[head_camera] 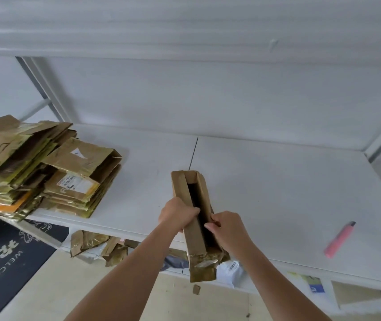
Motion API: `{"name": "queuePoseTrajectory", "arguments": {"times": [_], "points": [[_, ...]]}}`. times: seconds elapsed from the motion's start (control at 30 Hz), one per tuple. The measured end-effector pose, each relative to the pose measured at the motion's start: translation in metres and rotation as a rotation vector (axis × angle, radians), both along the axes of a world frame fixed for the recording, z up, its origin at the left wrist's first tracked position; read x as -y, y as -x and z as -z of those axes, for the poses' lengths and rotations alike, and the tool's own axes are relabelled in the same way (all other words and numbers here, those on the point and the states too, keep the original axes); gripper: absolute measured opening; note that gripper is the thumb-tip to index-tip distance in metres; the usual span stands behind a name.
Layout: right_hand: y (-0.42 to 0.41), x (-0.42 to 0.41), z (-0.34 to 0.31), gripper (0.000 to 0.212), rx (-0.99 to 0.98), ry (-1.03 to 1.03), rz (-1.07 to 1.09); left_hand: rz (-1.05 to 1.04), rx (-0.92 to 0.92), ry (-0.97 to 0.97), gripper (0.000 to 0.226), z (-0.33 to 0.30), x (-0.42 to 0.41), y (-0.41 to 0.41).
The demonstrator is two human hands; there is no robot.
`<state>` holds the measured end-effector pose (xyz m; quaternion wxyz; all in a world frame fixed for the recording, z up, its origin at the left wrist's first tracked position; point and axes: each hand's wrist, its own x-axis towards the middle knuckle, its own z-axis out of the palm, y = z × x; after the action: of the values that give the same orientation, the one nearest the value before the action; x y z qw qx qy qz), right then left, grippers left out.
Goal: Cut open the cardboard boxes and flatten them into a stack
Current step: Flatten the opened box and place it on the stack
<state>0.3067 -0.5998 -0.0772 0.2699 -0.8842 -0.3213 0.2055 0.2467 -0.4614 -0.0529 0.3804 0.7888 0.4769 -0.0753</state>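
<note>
A long narrow cardboard box (180, 184) is held above the front edge of the white table (277, 181), its top slit open along its length with a dark gap showing. My left hand (178, 213) grips the left flap, fingers curled into the gap. On the other side, my right hand (227, 228) grips the right flap. The box's near end (202, 266) is crumpled and taped. A tall stack of flattened cardboard boxes (46, 167) lies at the table's left end. A pink utility knife (340, 239) lies on the table to the right.
Torn cardboard scraps (92, 246) and a white parcel bag (230, 271) lie on the floor under the table. A dark welcome mat (6, 262) covers the floor at lower left. A white wall stands behind the table.
</note>
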Motion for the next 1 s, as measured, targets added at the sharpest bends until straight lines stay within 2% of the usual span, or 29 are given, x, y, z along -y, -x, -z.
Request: {"name": "queuePoseTrajectory", "arguments": {"times": [0.1, 0.2, 0.3, 0.4, 0.43, 0.5, 0.6, 0.67, 0.73, 0.8, 0.9, 1.0], "points": [[0.000, 0.001, 0.002, 0.032, -0.035, -0.018, 0.026, 0.003, 0.025, 0.049, 0.026, 0.002, -0.001, 0.000], [-0.002, 0.003, 0.005, 0.034, -0.103, -0.029, 0.050, -0.088, 0.142, 0.311, 0.028, -0.002, -0.009, 0.006], [-0.002, 0.005, 0.005, 0.035, -0.073, -0.025, 0.021, -0.149, 0.270, 0.559, 0.023, -0.004, -0.022, 0.026], [0.000, 0.008, 0.000, 0.020, -0.025, -0.027, -0.007, -0.184, 0.416, 0.775, 0.023, -0.004, -0.032, 0.050], [0.000, 0.009, -0.003, 0.017, -0.014, -0.042, -0.016, -0.177, 0.453, 0.822, 0.028, -0.002, -0.036, 0.057], [-0.005, 0.008, -0.010, 0.030, 0.013, -0.076, -0.022, -0.160, 0.503, 0.865, 0.033, 0.000, -0.041, 0.065], [-0.014, -0.004, -0.033, 0.026, 0.147, -0.086, -0.035, -0.294, 0.631, 0.884, 0.030, -0.005, -0.043, 0.066], [-0.019, -0.012, -0.056, 0.021, 0.326, -0.035, -0.091, -0.469, 0.755, 0.859, 0.022, -0.014, -0.044, 0.063], [-0.021, -0.020, -0.077, 0.051, 0.491, 0.012, -0.171, -0.668, 0.823, 0.763, 0.027, -0.018, -0.049, 0.062], [-0.022, -0.024, -0.081, 0.067, 0.584, 0.039, -0.266, -0.789, 0.739, 0.604, 0.049, -0.010, -0.053, 0.066], [-0.019, -0.016, -0.048, 0.067, 0.557, 0.083, -0.379, -0.672, 0.407, 0.285, 0.083, 0.012, -0.050, 0.083], [-0.013, 0.000, -0.013, 0.064, 0.408, 0.074, -0.398, -0.424, 0.281, 0.139, 0.089, 0.034, -0.044, 0.096]]}}
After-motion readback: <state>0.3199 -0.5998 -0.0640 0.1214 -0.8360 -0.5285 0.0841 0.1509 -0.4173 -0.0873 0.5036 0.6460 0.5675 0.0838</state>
